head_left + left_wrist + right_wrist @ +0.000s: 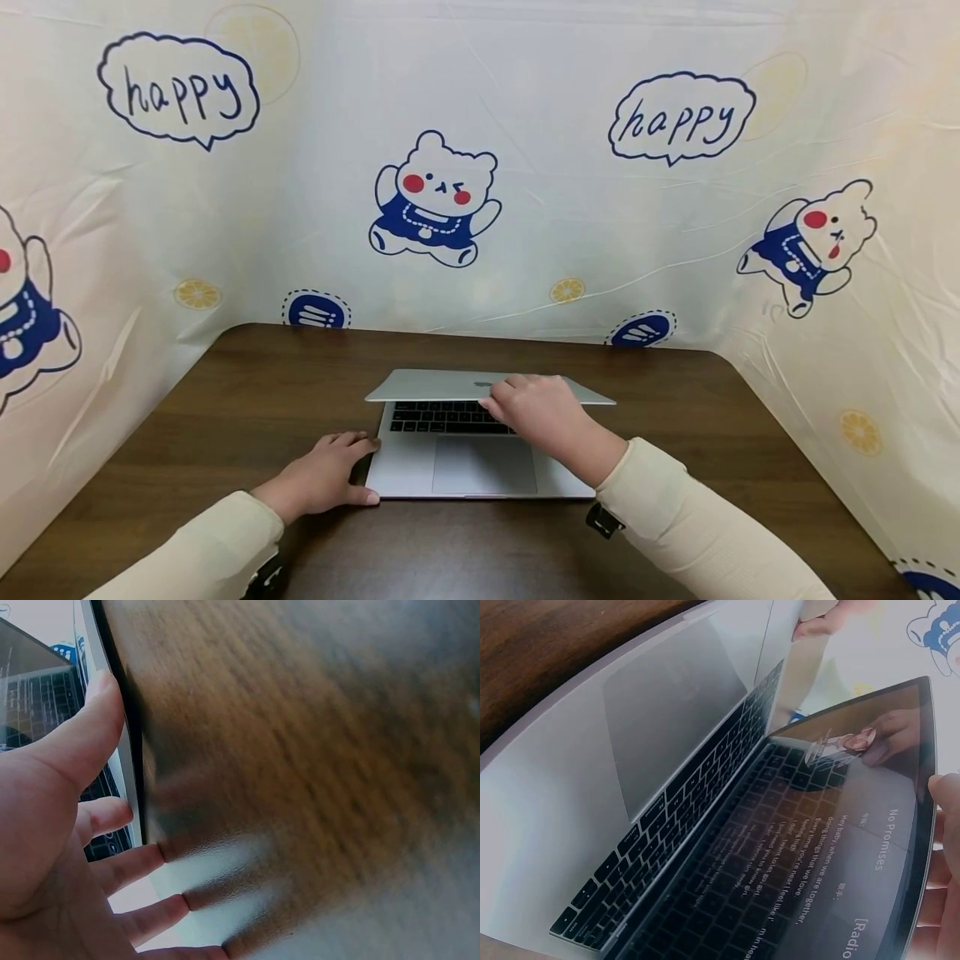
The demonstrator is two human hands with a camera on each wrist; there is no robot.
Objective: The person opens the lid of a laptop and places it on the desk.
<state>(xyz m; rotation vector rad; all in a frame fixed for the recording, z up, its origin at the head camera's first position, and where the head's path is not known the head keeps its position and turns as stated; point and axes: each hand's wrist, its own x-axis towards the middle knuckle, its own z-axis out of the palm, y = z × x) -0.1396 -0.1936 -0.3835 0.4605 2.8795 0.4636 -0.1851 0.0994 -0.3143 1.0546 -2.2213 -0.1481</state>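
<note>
A silver laptop (484, 467) rests on the wooden table with its lid (435, 385) partly raised, tilted low over the keyboard (705, 772). My right hand (536, 412) grips the lid's front edge, thumb on the screen side and fingers on the outer back. In the right wrist view the lit screen (840, 847) shows lines of text and a small picture. My left hand (326, 475) is at the laptop's left side, with thumb and index finger touching the base's edge near the front corner. Its other fingers (154, 919) are spread, their tips on the tabletop.
The brown wooden table (247, 400) extends around the laptop on all sides. A pale curtain (540, 233) printed with bears, "happy" bubbles and lemon slices hangs behind and beside it. A dark wrist strap (603, 521) shows below the right sleeve.
</note>
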